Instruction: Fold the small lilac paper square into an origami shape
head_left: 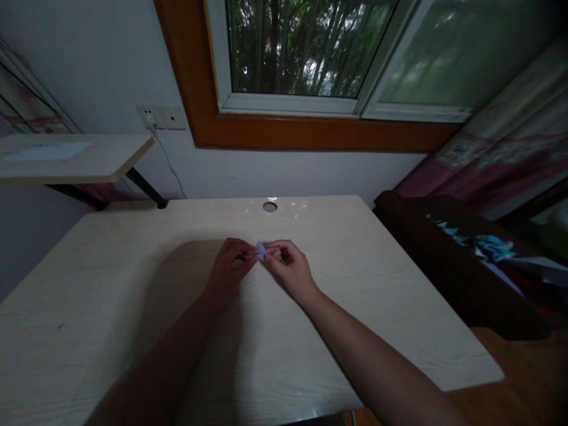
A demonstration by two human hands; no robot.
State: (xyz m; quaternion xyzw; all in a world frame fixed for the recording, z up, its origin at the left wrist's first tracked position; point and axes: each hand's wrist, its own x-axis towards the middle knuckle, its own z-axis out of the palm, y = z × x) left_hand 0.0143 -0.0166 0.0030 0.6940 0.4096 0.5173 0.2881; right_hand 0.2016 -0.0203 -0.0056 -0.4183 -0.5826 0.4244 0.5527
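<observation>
While both hands meet mid-desk, the left hand [231, 263] and right hand [288, 266] pinch a tiny folded paper [260, 250] between their fingertips — just above the desk [133, 284]. Bare wood all around — edges well away, cable hole [270, 206] beyond.

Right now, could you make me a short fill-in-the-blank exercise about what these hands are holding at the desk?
1. The paper pinched between the left hand and the right hand is pale ____.
2. The hole near the far edge of the desk is ____ in shape.
3. The wall socket lies to the ____ of the window.
Missing words: purple; round; left.
</observation>
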